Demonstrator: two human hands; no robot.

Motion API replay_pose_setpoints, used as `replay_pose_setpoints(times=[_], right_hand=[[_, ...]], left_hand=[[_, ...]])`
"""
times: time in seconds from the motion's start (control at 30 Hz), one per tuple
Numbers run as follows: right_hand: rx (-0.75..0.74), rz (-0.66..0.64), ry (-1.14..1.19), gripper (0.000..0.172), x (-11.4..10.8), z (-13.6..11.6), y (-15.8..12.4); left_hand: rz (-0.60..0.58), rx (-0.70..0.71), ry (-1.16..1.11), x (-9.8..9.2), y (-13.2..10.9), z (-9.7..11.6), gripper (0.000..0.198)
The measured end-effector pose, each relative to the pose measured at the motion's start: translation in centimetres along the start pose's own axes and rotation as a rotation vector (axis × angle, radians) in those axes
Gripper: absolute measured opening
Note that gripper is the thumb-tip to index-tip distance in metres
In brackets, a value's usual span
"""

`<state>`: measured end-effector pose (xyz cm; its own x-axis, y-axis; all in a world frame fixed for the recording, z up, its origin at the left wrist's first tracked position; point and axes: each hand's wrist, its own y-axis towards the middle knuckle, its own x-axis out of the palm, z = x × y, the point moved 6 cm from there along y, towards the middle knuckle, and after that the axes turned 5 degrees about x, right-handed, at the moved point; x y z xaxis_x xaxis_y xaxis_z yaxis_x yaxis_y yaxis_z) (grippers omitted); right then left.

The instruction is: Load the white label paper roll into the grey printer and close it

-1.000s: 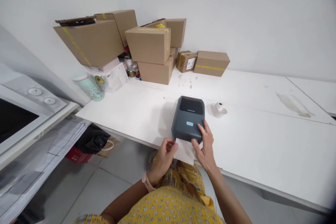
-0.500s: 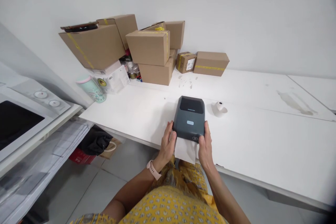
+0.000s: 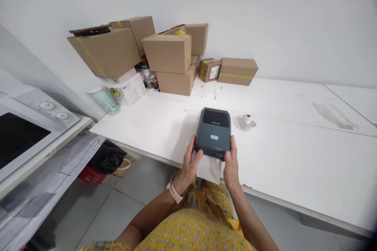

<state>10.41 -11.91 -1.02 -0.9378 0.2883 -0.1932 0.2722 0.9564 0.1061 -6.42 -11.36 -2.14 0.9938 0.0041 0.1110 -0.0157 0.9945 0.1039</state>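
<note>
A dark grey label printer (image 3: 213, 133) sits near the front edge of the white table (image 3: 294, 157). A white paper sheet (image 3: 209, 168) sticks out of its front slot, over the table edge. My left hand (image 3: 191, 160) grips the printer's front left corner, fingers curled against its side. My right hand (image 3: 230, 160) clasps the front right corner, thumb on top. A small white label roll (image 3: 246, 120) lies on the table just right of the printer.
Several brown cardboard boxes (image 3: 167, 53) are stacked against the wall at the back left, with a white carton (image 3: 126, 88) and a mint-green tumbler (image 3: 103, 100). A white appliance (image 3: 26, 125) stands on a shelf at the left. Bags lie under the table.
One second ago my left hand pinched the paper and the right rested on the printer's top. Both hands now hold the printer's front corners; the printer has barely shifted.
</note>
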Motion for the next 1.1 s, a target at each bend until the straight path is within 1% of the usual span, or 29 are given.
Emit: replay_pose_setpoints(times=[0.17, 0.27, 0.33, 0.4, 0.47, 0.53, 0.6, 0.63, 0.7, 0.8, 0.83, 0.9, 1.0, 1.1], right_hand=[[-0.039, 0.032, 0.005, 0.073, -0.1, 0.0, 0.1], [-0.097, 0.048, -0.017, 0.070, -0.4, -0.9, 0.5], [-0.166, 0.056, -0.047, 0.066, -0.7, -2.1, 1.3], [-0.263, 0.079, -0.093, 0.065, -1.2, -3.9, 2.6], [-0.381, 0.112, -0.136, 0.064, -1.6, -6.1, 4.4], [-0.503, 0.143, -0.156, 0.061, -1.7, -8.4, 6.7], [-0.612, 0.181, -0.166, 0.058, -1.7, -10.4, 9.1], [-0.656, 0.205, -0.178, 0.058, -1.6, -11.3, 10.3], [-0.710, 0.255, -0.235, 0.059, -1.3, -12.6, 12.6], [-0.707, 0.343, -0.423, 0.066, -0.9, -13.9, 15.3], [-0.694, 0.370, -0.505, 0.069, -0.9, -14.2, 16.0], [-0.680, 0.400, -0.660, 0.076, -0.8, -14.7, 17.2], [-0.679, 0.353, -0.809, 0.078, -0.7, -15.3, 19.0], [-0.640, 0.239, -0.861, 0.075, -0.6, -15.5, 21.1]], left_hand=[[0.006, -0.009, 0.086, -0.8, 0.3, 0.3, 0.062], [0.008, 0.029, 0.116, -1.0, 0.9, 1.2, 0.059], [-0.004, 0.075, 0.110, -0.9, 1.8, 2.2, 0.058], [-0.031, 0.140, 0.083, -0.6, 3.1, 3.6, 0.056], [-0.058, 0.218, 0.051, -0.3, 4.7, 5.0, 0.054], [-0.069, 0.275, 0.027, -0.1, 6.6, 5.7, 0.052], [-0.033, 0.283, 0.028, -0.3, 8.3, 5.2, 0.049], [-0.001, 0.264, 0.045, -0.5, 9.0, 4.5, 0.048], [0.053, 0.186, 0.112, -1.1, 9.8, 2.4, 0.048], [0.048, 0.046, 0.191, -1.7, 9.8, -0.6, 0.048], [0.030, 0.015, 0.198, -1.7, 9.5, -1.3, 0.048], [-0.014, -0.005, 0.195, -1.5, 8.9, -2.0, 0.046], [-0.063, 0.016, 0.204, -1.1, 8.3, -1.9, 0.044], [-0.060, 0.008, 0.270, -1.1, 8.6, -1.6, 0.043]])
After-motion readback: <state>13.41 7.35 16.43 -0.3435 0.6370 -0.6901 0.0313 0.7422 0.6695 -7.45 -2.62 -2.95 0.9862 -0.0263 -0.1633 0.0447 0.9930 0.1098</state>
